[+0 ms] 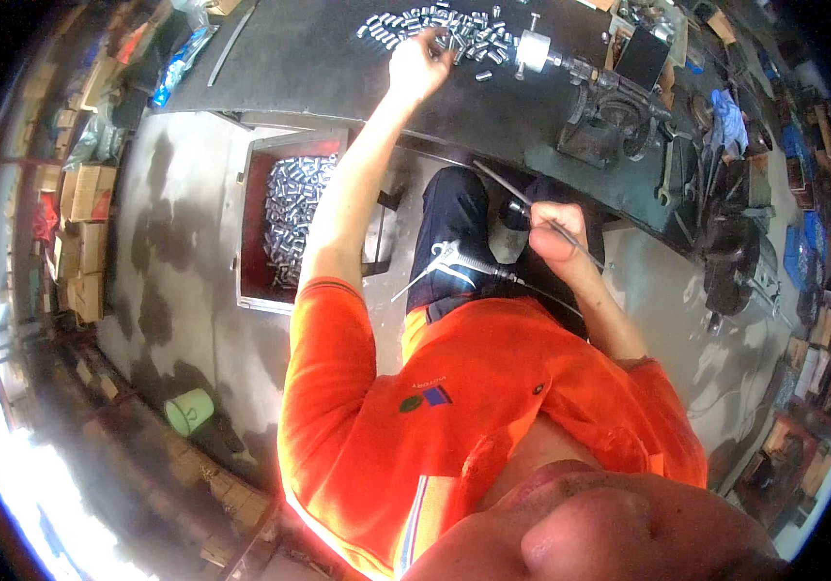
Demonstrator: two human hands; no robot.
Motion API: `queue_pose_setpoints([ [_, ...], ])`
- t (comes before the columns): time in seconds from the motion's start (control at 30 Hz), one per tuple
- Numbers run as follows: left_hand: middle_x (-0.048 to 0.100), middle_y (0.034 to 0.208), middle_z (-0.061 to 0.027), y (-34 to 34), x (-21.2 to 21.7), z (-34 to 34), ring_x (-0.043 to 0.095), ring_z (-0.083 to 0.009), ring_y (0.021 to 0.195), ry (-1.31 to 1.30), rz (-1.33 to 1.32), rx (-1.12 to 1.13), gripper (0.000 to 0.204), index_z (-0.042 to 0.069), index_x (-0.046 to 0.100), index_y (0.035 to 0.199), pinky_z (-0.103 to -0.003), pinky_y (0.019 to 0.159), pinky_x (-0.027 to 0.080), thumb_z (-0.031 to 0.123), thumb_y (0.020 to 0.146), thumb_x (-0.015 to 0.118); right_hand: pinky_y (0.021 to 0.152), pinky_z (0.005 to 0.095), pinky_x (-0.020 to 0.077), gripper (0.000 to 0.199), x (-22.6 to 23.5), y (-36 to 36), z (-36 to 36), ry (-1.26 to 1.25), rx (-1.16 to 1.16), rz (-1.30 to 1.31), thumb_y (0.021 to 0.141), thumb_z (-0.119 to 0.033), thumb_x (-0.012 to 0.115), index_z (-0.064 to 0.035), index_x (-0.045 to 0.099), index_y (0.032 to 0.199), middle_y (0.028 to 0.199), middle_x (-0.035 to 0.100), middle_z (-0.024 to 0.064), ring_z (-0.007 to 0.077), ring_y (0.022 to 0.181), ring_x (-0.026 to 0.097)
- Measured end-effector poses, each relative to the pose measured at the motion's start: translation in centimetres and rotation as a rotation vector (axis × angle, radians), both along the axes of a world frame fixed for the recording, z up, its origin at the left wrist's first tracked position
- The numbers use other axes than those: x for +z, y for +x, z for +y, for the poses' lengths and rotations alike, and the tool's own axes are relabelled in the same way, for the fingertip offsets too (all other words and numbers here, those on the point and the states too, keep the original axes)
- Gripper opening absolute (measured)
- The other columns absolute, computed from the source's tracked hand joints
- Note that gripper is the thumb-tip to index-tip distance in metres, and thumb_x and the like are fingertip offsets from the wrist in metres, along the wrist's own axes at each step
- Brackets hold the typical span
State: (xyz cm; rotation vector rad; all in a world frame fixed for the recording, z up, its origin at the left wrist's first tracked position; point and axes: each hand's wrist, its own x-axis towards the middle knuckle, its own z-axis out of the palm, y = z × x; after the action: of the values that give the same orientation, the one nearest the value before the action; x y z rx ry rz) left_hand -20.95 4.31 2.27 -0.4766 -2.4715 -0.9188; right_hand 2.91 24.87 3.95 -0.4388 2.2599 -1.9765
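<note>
We are picking a small metal sleeve (pixel 454 41) off the tabletop (pixel 319 58) with our left hand (pixel 417 66), fingers closing on it; our right hand (pixel 556 230) is gripping a thin rod (pixel 532 208), which the sleeve must meet next.

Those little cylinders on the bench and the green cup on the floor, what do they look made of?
small cylinders: likely bare metal, silvery with bright glints, under the left hand. Green cup: probably plastic, with an even matte green colour and a thin rim.

Red bin (pixel 253 232) on floor, full of metal cylinders. Green bucket (pixel 189 411) lower left. Cardboard boxes (pixel 86 194) stacked along left wall. Blue rag (pixel 728 114) near bench vise (pixel 725 252), right.
</note>
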Motion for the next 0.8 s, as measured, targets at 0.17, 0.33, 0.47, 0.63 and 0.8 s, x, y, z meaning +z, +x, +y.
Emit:
queue_pose_setpoints([
  [0.17, 0.067, 0.083, -0.0129, 2.6, 3.3, -1.7, 0.066, -0.0238, 0.077, 0.148, -0.138, -0.022, 0.039, 0.007, 0.061, 0.105, -0.033, 0.071, 0.051, 0.034, 0.077, 0.065, 0.046, 0.025, 0.0208, 0.025, -1.0, 0.3, -0.3, 0.065, -0.022, 0.038, 0.064, -0.014, 0.053, -0.0059, 0.031, 0.055, 0.055, 0.025, -0.003, 0.0051, 0.054, 0.026],
  [0.33, 0.067, 0.084, -0.0136, 10.4, -1.0, -10.0, 0.066, -0.0216, 0.078, 0.067, -0.073, 0.047, 0.022, 0.001, 0.066, 0.092, -0.029, 0.073, 0.05, 0.018, 0.078, 0.066, 0.046, 0.0256, 0.0184, 0.026, -2.5, 0.4, -0.8, -0.038, -0.005, -0.024, 0.062, -0.014, 0.053, -0.0061, 0.029, 0.055, 0.055, 0.024, -0.0032, 0.0055, 0.053, 0.024],
  [0.47, 0.068, 0.083, -0.0129, 13.1, -9.5, -23.0, 0.066, -0.0171, 0.078, 0.321, -0.433, 0.333, 0.035, 0.0, 0.062, 0.102, -0.027, 0.07, 0.05, 0.014, 0.07, 0.065, 0.047, 0.0256, 0.0174, 0.045, -2.9, 0.6, -0.6, -0.037, 0.013, -0.061, 0.067, -0.035, 0.063, -0.0071, 0.029, 0.055, 0.056, 0.025, -0.0047, 0.0053, 0.054, 0.025],
  [0.63, 0.066, 0.086, -0.0157, 16.9, -15.9, -29.9, 0.065, -0.0258, 0.082, 0.059, -0.562, 0.479, 0.038, 0.006, 0.064, 0.102, -0.033, 0.074, 0.051, 0.022, 0.068, 0.065, 0.047, 0.0252, 0.0178, 0.055, -3.4, -0.1, -2.0, -0.017, 0.104, -0.101, 0.068, -0.049, 0.064, -0.0087, 0.029, 0.056, 0.056, 0.026, -0.0064, 0.0047, 0.055, 0.026],
  [0.8, 0.065, 0.093, -0.0164, 13.6, -16.8, -29.8, 0.062, -0.0328, 0.089, -0.107, -0.657, 0.739, 0.043, 0.006, 0.063, 0.101, -0.041, 0.079, 0.049, 0.037, 0.072, 0.062, 0.047, 0.0248, 0.0188, 0.037, -2.9, -0.1, -2.6, -0.029, 0.132, -0.127, 0.066, -0.023, 0.06, -0.0072, 0.029, 0.055, 0.055, 0.025, -0.0048, 0.0045, 0.055, 0.025],
])
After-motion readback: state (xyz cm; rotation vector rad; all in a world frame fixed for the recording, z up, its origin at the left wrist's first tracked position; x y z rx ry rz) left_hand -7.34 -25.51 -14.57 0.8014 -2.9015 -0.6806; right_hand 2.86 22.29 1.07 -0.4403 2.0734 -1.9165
